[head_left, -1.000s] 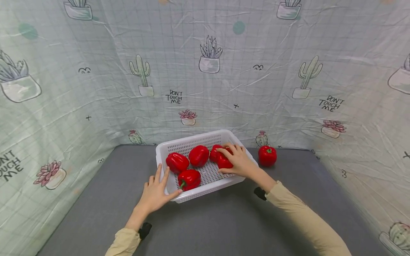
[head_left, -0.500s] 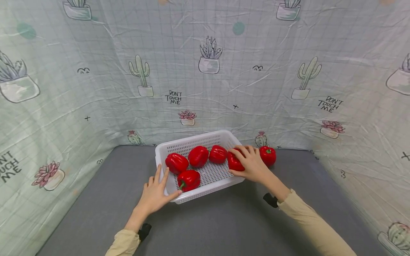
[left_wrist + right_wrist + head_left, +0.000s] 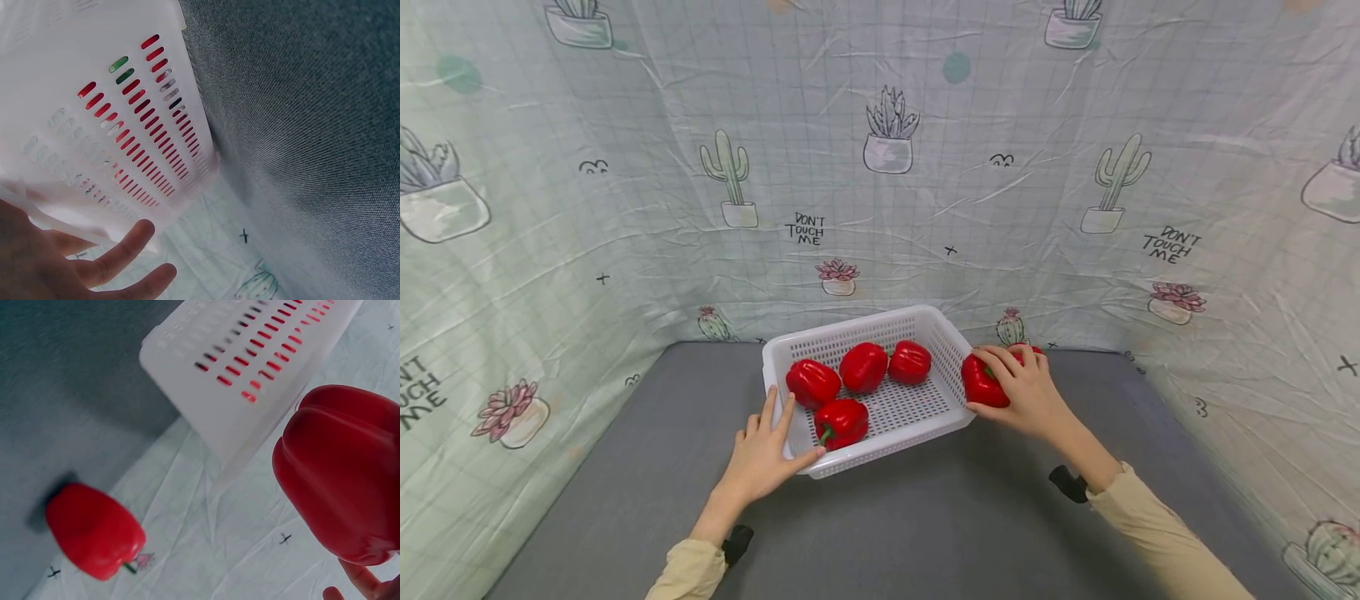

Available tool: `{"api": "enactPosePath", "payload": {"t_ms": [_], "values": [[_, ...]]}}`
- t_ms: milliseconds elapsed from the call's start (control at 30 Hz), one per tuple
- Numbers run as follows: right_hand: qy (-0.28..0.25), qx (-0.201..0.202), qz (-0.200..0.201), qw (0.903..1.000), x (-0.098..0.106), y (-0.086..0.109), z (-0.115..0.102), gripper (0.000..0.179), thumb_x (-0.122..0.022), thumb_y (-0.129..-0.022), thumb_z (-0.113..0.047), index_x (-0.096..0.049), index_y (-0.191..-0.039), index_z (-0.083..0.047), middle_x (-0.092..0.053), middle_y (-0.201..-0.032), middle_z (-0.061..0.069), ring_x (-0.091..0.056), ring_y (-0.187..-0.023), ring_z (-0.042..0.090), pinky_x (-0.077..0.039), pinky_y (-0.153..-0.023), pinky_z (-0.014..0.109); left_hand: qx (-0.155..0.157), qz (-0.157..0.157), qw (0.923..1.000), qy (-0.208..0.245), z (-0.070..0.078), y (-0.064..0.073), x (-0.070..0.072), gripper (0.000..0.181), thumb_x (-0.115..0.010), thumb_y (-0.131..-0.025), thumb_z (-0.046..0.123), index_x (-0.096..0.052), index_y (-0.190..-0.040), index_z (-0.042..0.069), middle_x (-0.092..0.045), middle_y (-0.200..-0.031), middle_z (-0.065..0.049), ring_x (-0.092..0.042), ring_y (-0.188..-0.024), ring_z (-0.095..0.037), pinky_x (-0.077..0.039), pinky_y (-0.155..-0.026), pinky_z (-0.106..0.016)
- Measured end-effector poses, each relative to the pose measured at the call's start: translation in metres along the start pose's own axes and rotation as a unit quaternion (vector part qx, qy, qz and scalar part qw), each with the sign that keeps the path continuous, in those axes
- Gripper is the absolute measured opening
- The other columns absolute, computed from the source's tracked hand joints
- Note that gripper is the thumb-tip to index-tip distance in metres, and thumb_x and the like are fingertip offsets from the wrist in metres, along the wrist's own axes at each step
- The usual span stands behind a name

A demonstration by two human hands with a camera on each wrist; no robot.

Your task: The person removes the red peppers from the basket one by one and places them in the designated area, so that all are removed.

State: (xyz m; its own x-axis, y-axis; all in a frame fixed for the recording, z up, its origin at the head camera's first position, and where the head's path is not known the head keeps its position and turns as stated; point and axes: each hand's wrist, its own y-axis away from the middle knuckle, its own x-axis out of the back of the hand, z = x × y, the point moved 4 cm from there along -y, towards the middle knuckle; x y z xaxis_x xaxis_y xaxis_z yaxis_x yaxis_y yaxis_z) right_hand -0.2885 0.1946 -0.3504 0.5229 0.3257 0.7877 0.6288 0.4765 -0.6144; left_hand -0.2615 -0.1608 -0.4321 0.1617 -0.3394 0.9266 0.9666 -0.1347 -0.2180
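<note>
My right hand (image 3: 1028, 395) grips a red bell pepper (image 3: 979, 383) at the right end of a white plastic basket (image 3: 898, 442). In the right wrist view this pepper (image 3: 350, 475) is raised beside the basket wall. Straight, spread fingers of my left hand (image 3: 758, 455) rest at the basket's near left corner, the thumb along the front rim. Inside the basket lie several more red peppers; one (image 3: 842, 422) has its green stem toward the front. Behind my right hand, another red pepper (image 3: 1034, 348) is mostly hidden in the head view.
That other pepper (image 3: 94, 530) sits on the grey tabletop (image 3: 880, 533) to the right of the basket. A sheet printed with cactuses (image 3: 887, 233) encloses the back and both sides of the table.
My right hand has carried its pepper from inside the basket rightward to beyond the right rim, overlapping the pepper on the table. The left hand stays at the basket corner.
</note>
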Motion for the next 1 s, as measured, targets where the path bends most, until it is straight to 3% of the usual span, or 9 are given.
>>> {"api": "enactPosePath", "payload": {"t_ms": [433, 1000], "values": [[0.008, -0.036, 0.005, 0.9993, 0.01, 0.017, 0.029, 0.074, -0.079, -0.057, -0.035, -0.048, -0.12, -0.011, -0.052, -0.116, 0.011, -0.04, -0.1, 0.032, -0.035, -0.073, 0.048, -0.002, 0.003, 1.0, -0.006, 0.001, 0.0, 0.002, 0.093, -0.056, -0.071, 0.063, -0.026, -0.141, 0.009, -0.015, -0.148, -0.019, -0.041, -0.109, -0.038, -0.039, -0.082, -0.057], [0.024, -0.102, 0.007, 0.9945, -0.006, 0.047, 0.083, 0.067, -0.074, -0.061, -0.029, -0.047, -0.119, -0.01, -0.044, -0.114, 0.018, -0.038, -0.096, 0.039, -0.03, -0.068, 0.048, -0.004, 0.009, 0.9998, -0.017, 0.001, 0.0, 0.002, 0.094, -0.057, -0.07, 0.063, -0.027, -0.14, 0.009, -0.018, -0.147, -0.019, -0.041, -0.107, -0.038, -0.04, -0.081, -0.056]]}}
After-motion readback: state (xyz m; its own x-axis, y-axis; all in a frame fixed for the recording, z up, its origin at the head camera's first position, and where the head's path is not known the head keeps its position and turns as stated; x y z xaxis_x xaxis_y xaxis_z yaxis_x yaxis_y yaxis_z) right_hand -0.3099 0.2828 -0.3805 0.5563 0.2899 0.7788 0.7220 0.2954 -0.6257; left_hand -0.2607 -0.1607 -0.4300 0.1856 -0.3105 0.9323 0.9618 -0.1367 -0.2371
